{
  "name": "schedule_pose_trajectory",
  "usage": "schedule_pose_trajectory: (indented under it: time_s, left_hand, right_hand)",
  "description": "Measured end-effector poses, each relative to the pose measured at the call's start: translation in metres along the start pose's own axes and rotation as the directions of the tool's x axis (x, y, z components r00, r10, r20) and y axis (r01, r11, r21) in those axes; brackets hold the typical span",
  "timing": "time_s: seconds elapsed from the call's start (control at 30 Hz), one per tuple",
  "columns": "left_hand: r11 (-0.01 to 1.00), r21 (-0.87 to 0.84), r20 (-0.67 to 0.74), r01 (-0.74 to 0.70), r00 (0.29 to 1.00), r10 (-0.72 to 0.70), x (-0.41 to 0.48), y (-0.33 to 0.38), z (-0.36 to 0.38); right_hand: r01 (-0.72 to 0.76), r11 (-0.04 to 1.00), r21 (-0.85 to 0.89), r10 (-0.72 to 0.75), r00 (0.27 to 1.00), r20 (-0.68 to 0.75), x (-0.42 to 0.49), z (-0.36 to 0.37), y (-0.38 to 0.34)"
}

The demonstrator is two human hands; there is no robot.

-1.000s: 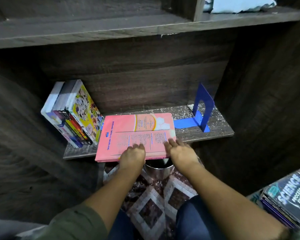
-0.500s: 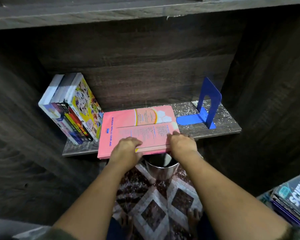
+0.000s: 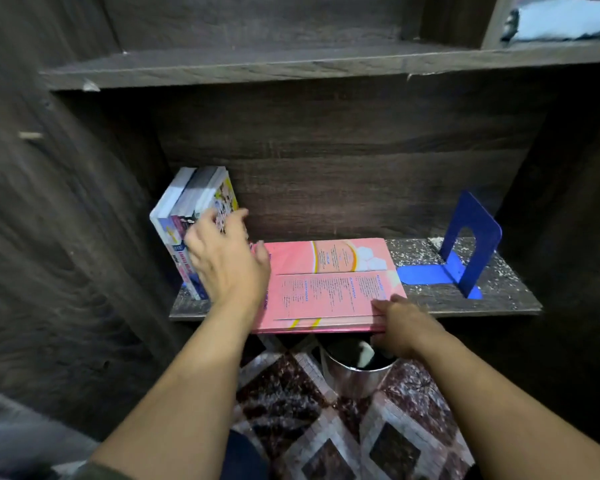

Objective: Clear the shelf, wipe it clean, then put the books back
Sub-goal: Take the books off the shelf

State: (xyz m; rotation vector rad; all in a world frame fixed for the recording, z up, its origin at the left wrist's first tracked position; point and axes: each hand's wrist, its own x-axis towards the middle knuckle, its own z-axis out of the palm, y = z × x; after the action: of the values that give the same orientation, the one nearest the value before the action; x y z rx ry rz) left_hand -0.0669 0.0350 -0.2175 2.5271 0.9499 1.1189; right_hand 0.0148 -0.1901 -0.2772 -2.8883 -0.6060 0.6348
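A low dark wooden shelf (image 3: pixel 492 299) is speckled with white dust. Pink books (image 3: pixel 329 282) lie flat on it, overhanging the front edge. My right hand (image 3: pixel 400 329) grips their front right corner, thumb on top and fingers under the edge. Several upright books (image 3: pixel 191 202) lean at the shelf's left end. My left hand (image 3: pixel 226 258) reaches over these, its fingers spread against the yellow cover of the rightmost one. A blue metal bookend (image 3: pixel 468 244) stands at the shelf's right end.
A shiny metal bin (image 3: pixel 355 370) stands on the patterned tiled floor (image 3: pixel 312 434) right under the shelf's front edge. Dark wooden walls close in left, back and right. An upper shelf (image 3: pixel 291 64) runs overhead, with pale cloth (image 3: pixel 565 19) at its top right.
My left hand left the pink books and moved up left onto the upright books. My right hand slid to the pink books' front right corner. The upright books stand straighter than before.
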Motion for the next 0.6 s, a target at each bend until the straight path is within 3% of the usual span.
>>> schedule_pose_trajectory:
  time_s: [0.1, 0.3, 0.43, 0.6]
  left_hand:
    - [0.989, 0.128, -0.050, 0.076, 0.996, -0.070, 0.013, -0.018, -0.005]
    - [0.974, 0.213, 0.041, 0.080, 0.995, -0.091, 0.020, -0.039, 0.000]
    - [0.979, 0.052, -0.038, 0.195, 0.980, -0.194, 0.029, -0.047, 0.005]
    - [0.953, -0.132, 0.021, 0.271, 0.962, -0.271, 0.034, -0.053, 0.016]
  right_hand:
    - [0.013, 1.000, -0.013, -0.013, 0.999, 0.034, -0.003, -0.001, -0.003]
    - [0.047, 0.999, 0.027, -0.048, 0.998, 0.036, -0.006, -0.006, 0.002]
    - [0.047, 0.998, 0.035, -0.048, 0.998, 0.045, -0.005, -0.006, 0.002]
    - [0.040, 0.999, 0.027, -0.041, 0.999, 0.030, -0.001, -0.003, 0.003]
